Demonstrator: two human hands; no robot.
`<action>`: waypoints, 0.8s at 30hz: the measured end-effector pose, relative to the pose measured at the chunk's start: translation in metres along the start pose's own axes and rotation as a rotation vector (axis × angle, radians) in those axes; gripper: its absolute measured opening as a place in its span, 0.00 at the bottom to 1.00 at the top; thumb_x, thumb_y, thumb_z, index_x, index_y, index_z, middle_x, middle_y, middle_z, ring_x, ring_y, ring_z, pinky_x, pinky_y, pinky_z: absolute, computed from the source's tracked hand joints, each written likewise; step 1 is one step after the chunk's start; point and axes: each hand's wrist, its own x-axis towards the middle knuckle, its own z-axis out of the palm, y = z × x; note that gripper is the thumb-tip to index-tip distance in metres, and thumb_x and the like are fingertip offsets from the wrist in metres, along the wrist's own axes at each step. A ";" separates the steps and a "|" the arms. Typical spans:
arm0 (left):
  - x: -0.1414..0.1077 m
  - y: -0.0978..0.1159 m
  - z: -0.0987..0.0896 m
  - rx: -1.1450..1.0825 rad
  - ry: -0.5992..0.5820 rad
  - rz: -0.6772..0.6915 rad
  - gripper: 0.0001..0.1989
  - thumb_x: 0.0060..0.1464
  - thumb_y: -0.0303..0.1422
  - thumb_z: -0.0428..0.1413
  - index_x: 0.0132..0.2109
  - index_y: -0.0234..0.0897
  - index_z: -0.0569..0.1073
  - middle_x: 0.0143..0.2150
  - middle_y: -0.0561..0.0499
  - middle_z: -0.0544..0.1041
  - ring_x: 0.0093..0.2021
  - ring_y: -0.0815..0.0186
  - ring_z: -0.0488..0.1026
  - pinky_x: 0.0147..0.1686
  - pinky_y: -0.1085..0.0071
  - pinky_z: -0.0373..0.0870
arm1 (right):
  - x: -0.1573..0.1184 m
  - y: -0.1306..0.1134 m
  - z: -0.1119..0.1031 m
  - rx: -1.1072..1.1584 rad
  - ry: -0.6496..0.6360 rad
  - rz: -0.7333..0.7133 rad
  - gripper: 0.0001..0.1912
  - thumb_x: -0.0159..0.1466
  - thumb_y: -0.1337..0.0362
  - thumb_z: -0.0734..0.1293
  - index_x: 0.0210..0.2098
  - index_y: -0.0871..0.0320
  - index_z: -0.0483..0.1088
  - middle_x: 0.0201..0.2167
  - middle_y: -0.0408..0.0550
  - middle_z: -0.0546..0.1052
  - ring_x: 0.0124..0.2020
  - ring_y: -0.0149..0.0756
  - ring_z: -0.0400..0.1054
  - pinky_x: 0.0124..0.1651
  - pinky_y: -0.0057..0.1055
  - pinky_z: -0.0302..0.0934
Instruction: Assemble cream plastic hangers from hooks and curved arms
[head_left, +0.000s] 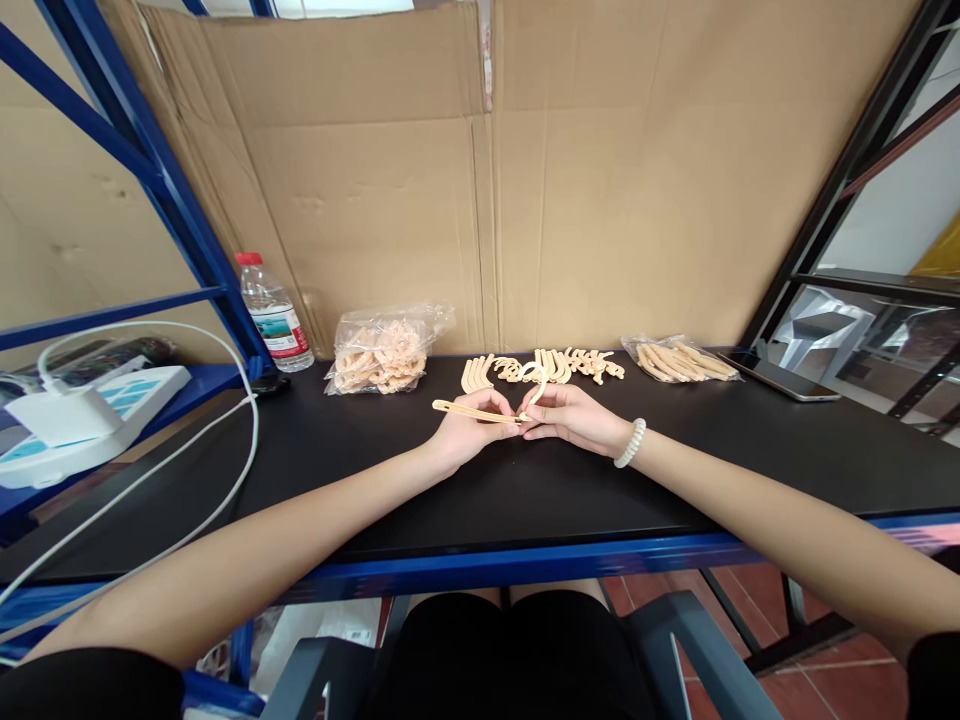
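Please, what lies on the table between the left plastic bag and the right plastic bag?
In the head view, loose beige pieces lie between the left bag and right bag.

Held strip (457, 408) and held curved piece (543, 385): smooth, with wood or plastic not distinguishable. Tabletop (420, 510): smooth, matt. Table rail (510, 570): glossy painted metal. Back panel (615, 190): matt, lightly creased cardboard. Left-hand bag (437, 320): shiny, crinkled plastic film. Bottle (264, 292): transparent, glossy plastic.
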 end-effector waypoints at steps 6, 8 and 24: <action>-0.002 0.001 0.002 -0.016 -0.011 0.015 0.12 0.40 0.31 0.67 0.29 0.35 0.72 0.27 0.53 0.77 0.30 0.66 0.76 0.34 0.69 0.72 | -0.001 -0.002 -0.003 -0.029 -0.076 0.020 0.15 0.55 0.58 0.76 0.32 0.60 0.71 0.31 0.46 0.77 0.37 0.35 0.74 0.46 0.35 0.70; -0.002 0.001 0.003 -0.033 -0.026 0.016 0.12 0.40 0.31 0.68 0.29 0.35 0.72 0.27 0.53 0.77 0.29 0.66 0.76 0.33 0.69 0.72 | -0.002 -0.002 -0.003 -0.035 -0.083 0.022 0.14 0.55 0.58 0.76 0.32 0.60 0.71 0.31 0.47 0.78 0.37 0.35 0.74 0.46 0.35 0.70; -0.003 -0.001 0.003 -0.014 -0.016 -0.006 0.14 0.39 0.33 0.69 0.28 0.34 0.71 0.28 0.50 0.78 0.30 0.63 0.78 0.34 0.66 0.73 | -0.002 -0.001 0.002 -0.065 -0.042 0.005 0.15 0.53 0.58 0.77 0.31 0.61 0.71 0.29 0.46 0.77 0.34 0.33 0.74 0.43 0.32 0.69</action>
